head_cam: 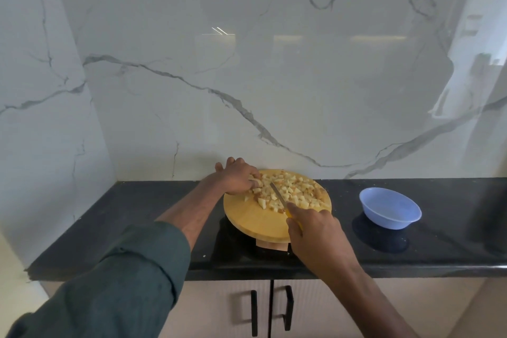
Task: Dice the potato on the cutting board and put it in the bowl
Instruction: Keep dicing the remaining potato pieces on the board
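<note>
A round wooden cutting board (256, 221) sits on the black counter, raised on a small wooden stand. Pale diced potato pieces (296, 192) cover its far half. My left hand (237, 177) rests at the board's far left edge, fingertips curled around a potato piece. My right hand (315, 233) grips the yellow handle of a knife (277, 193), whose blade points away from me and lies among the pieces. An empty light-blue bowl (389, 211) stands on the counter to the right of the board.
The black counter (137, 228) runs along a white marble wall (247, 77) and ends in a corner at the left. Below the counter's front edge are cabinet doors with black handles (288, 307). A dark object (496, 214) stands at the far right.
</note>
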{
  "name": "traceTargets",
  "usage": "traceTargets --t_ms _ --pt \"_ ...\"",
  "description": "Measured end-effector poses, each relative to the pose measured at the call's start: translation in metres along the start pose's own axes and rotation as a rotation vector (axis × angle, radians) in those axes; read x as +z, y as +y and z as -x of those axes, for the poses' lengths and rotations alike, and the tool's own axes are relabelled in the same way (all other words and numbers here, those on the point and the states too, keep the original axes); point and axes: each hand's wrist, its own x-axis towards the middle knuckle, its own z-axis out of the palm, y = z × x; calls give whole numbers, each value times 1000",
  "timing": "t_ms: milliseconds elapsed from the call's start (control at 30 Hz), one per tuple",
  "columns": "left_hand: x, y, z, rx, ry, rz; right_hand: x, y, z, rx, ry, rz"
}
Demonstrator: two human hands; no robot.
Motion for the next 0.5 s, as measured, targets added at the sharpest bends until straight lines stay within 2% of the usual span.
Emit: traceTargets --t_ms 267,433,500 --pt "3 -6 -9 7 63 198 -3 0 -3 -5 -3 -39" --pt "7 -22 -8 5 117 613 -1 -8 0 -11 -20 -85" --pt "7 -27 -6 -18 158 694 0 -12 0 -37 -31 -89"
